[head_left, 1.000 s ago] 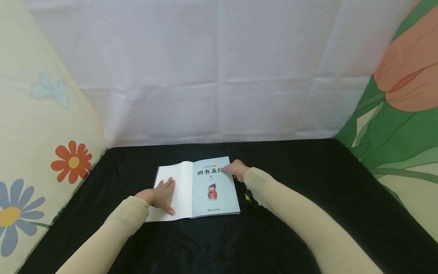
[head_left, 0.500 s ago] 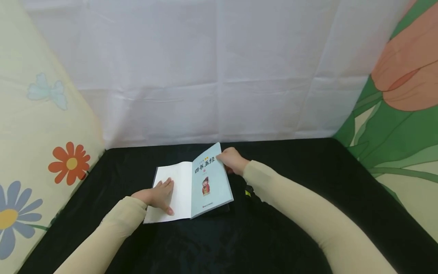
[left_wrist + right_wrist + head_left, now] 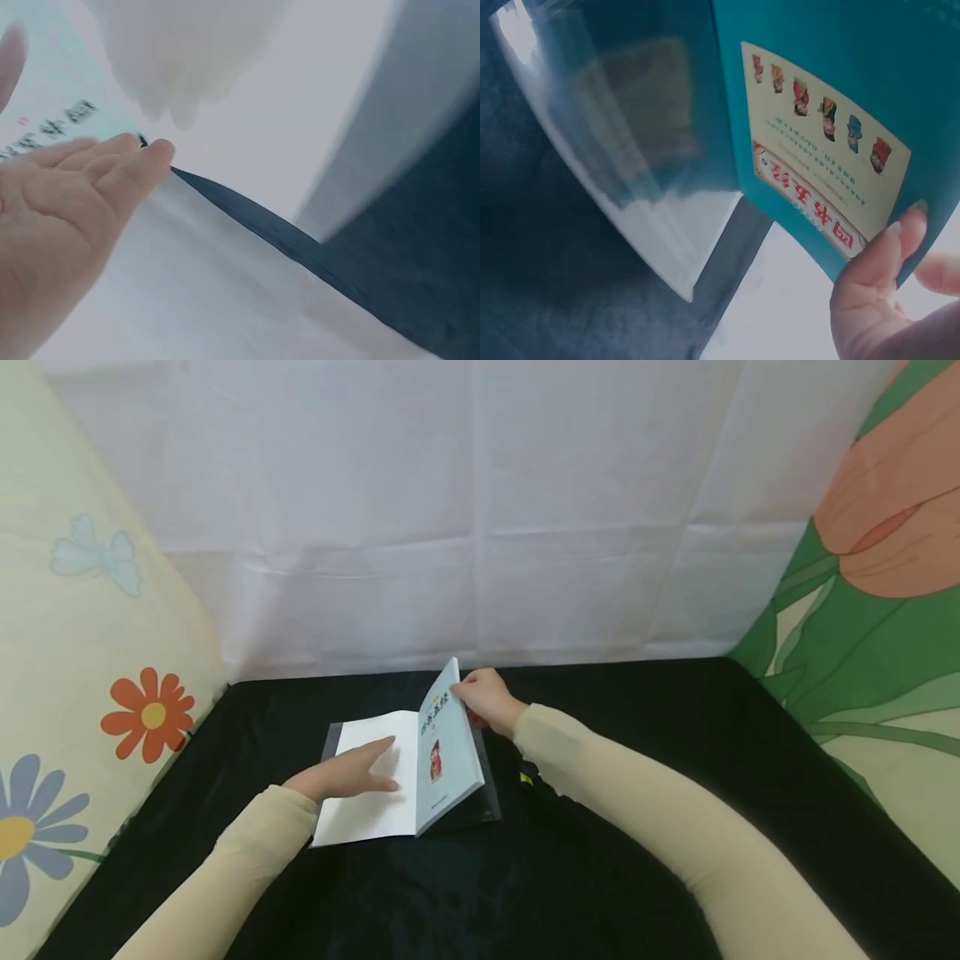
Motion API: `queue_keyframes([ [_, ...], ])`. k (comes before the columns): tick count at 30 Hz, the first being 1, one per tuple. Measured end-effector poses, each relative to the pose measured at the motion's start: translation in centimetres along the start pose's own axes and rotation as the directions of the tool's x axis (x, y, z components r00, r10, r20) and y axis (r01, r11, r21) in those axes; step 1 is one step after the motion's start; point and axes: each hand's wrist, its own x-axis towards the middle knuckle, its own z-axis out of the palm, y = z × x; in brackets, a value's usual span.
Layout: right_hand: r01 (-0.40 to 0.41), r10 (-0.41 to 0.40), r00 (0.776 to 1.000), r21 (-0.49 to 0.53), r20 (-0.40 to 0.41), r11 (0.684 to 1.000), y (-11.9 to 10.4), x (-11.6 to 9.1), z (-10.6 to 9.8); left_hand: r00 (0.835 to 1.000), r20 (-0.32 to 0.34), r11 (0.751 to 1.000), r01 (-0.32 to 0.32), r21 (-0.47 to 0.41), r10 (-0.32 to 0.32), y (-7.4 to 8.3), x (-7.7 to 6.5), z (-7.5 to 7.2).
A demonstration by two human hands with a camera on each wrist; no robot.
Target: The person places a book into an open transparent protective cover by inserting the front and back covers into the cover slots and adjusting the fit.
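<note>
A book (image 3: pixel 448 768) stands opened on the black table, its light blue title page tilted up and its white inner page (image 3: pixel 360 818) lying flat to the left. My right hand (image 3: pixel 489 697) pinches the outer edge of the lifted part near its top. In the right wrist view, fingers and thumb of that hand (image 3: pixel 877 292) grip a corner of the teal back cover (image 3: pixel 810 202). A clear plastic book cover (image 3: pixel 637 142) spreads behind it, its flap (image 3: pixel 490 785) lying under the raised book. My left hand (image 3: pixel 345 774) hovers over the white page, fingers straight, thumb apart.
A small black and yellow thing (image 3: pixel 527 775) lies right of the book, partly behind the right sleeve. Black cloth (image 3: pixel 637 735) covers the table. A white curtain (image 3: pixel 480 527) hangs behind, with flower-printed panels (image 3: pixel 150 610) at both sides.
My right hand has raised the book's right part from lying flat and swung it up to the left, baring the clear flap below. My left hand has come up off the white page.
</note>
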Motion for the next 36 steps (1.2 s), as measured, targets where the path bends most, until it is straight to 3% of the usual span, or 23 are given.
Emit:
queue_keyframes([
  [4,0.025,-0.025,0.999,0.015,0.026,1.0,-0.6,-0.4,0.4,0.995,-0.068,0.985,-0.088,-0.148,0.079,1.3,0.0,-0.1],
  [8,0.035,-0.039,0.997,0.06,0.059,0.998,-1.0,-0.6,0.8,0.984,-0.109,0.928,-0.171,-0.33,0.142,2.9,-0.3,-0.1],
  [15,0.063,-0.071,0.993,0.084,0.09,0.994,-1.3,-0.9,1.2,0.985,-0.143,0.839,-0.162,-0.52,0.101,5.1,-0.6,0.1],
  [19,0.082,-0.091,0.989,0.081,0.116,0.993,-1.5,-1.2,1.5,0.977,-0.179,0.792,-0.197,-0.578,0.113,5.8,-0.3,0.3],
  [26,0.085,-0.098,0.983,0.09,0.154,0.992,-1.8,-1.4,2.1,0.967,-0.247,0.782,-0.194,-0.592,0.053,6.1,-0.4,0.4],
  [36,0.081,-0.101,0.978,0.114,0.182,0.99,-1.6,-1.3,2.6,0.959,-0.27,0.748,-0.244,-0.617,0.09,5.5,-0.4,0.4],
])
